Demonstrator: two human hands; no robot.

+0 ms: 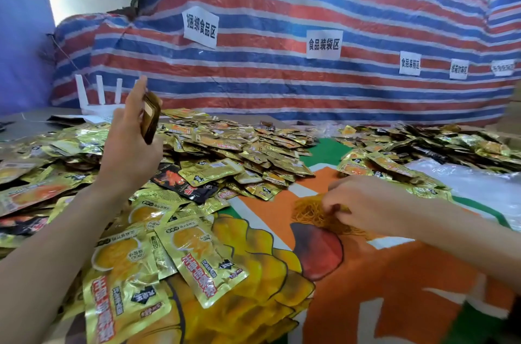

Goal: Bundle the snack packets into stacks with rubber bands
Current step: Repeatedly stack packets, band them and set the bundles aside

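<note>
Snack packets (150,118), a small stack held upright with its long axis vertical, are gripped in our left hand (129,146) fingers above the left side of the surface (394,287). Our right hand (363,202) fingers pinch into the rubber bands (310,214) near mid-surface; the stack lies up and left of them.

My table (25,125) wears an orange-and-green printed cloth (394,287). Gold snack packets (239,146) heap from nine to twelve o'clock, with more at two. Rubber bands (307,214) lie mid-cloth, and clear plastic (479,185) at three.
</note>
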